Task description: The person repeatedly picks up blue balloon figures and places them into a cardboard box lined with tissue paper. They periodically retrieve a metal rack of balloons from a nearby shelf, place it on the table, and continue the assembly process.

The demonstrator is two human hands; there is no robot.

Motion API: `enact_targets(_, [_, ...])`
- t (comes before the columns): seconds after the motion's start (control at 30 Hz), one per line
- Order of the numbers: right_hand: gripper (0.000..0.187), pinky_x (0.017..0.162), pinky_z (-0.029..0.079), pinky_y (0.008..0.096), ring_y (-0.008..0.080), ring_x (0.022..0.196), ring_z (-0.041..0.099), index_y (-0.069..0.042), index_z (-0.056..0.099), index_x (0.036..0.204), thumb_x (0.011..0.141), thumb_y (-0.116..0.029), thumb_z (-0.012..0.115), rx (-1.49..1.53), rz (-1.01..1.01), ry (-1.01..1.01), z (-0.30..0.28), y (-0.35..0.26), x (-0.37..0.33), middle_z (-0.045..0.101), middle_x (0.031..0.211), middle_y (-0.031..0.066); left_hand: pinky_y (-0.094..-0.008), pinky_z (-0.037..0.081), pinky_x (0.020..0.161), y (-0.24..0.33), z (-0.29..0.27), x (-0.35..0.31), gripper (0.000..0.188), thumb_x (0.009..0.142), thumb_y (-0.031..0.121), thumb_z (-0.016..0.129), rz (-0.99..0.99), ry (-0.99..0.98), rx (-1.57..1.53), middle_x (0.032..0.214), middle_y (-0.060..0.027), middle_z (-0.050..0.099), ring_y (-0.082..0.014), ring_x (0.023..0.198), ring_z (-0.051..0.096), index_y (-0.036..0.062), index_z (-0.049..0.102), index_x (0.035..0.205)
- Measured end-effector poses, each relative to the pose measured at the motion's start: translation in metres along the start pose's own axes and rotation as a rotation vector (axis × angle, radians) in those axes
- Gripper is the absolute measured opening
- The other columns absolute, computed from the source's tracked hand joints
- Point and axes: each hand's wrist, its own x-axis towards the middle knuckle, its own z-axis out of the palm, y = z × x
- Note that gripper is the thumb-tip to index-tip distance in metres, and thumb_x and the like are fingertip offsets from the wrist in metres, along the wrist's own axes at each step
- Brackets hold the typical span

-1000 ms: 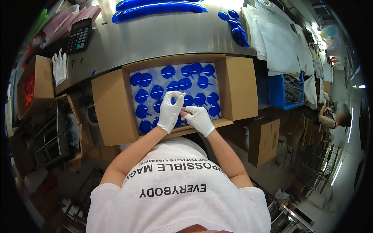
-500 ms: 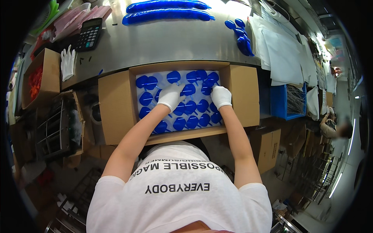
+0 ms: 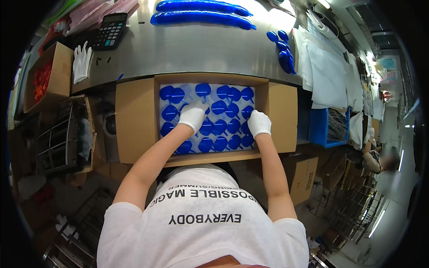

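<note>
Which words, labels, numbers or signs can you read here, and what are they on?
White T-shirt: large black capitals, upside down in this view; legible in part, but I don't copy wording.
Black calculator: key markings, too small to read.
Closed brown carton at lower right: dark printing, too small to read.

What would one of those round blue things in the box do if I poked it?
The blue round piece would probably slide easily, because its shiny face catches bright streaks of light. It may swivel rather than roll, since it lies broad side up with a thin stalk sticking out. It might feel stiff, as its outline looks smooth and even.
</note>
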Motion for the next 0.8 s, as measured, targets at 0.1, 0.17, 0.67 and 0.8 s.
enact_targets(0.1, [0.031, 0.077, 0.055, 0.0459, 0.0373, 0.087, 0.069, -0.004, 0.069, 0.093, 0.091, -0.034, 0.061, 0.114, -0.047, -0.018, -0.016, -0.035, 0.008, 0.071, 0.089, 0.0202, -0.0398, 0.055, 0.081, 0.005, -0.012, -0.012, 0.034, 0.085, 0.018, 0.068, -0.038, -0.016, -0.020, 0.108, -0.0150, 0.065, -0.0316, 0.095, 0.066, 0.0120, 0.065, 0.119])
enact_targets(0.17, [0.032, 0.077, 0.055, 0.0458, 0.0369, 0.087, 0.069, -0.004, 0.069, 0.096, 0.091, -0.035, 0.062, 0.206, -0.125, 0.049, -0.005, -0.054, 0.023, 0.071, 0.088, 0.0205, -0.0400, 0.055, 0.080, 0.005, -0.016, -0.017, 0.033, 0.087, 0.019, 0.066, -0.058, -0.029, -0.029, 0.106, -0.0152, 0.065, -0.0316, 0.094, 0.066, 0.0125, 0.065, 0.119])
enact_targets(0.67, [0.026, 0.075, 0.056, 0.0459, 0.0369, 0.086, 0.069, -0.007, 0.070, 0.097, 0.089, -0.031, 0.064, 0.145, -0.150, 0.068, -0.002, -0.064, 0.049, 0.071, 0.089, 0.0191, -0.0437, 0.055, 0.086, -0.045, -0.007, -0.027, 0.045, 0.092, 0.011, 0.056, -0.349, -0.007, -0.068, 0.146, -0.0264, 0.039, -0.0369, 0.106, 0.064, -0.0023, 0.046, 0.134])
enact_targets(0.8, [0.032, 0.079, 0.055, 0.0458, 0.0375, 0.090, 0.069, -0.008, 0.071, 0.100, 0.089, -0.037, 0.064, 0.194, -0.009, 0.016, 0.008, -0.031, 0.049, 0.071, 0.094, 0.0209, -0.0428, 0.053, 0.088, -0.043, -0.013, -0.017, 0.041, 0.090, 0.007, 0.054, -0.375, -0.037, -0.066, 0.144, -0.0224, 0.044, -0.0367, 0.106, 0.063, -0.0004, 0.050, 0.131])
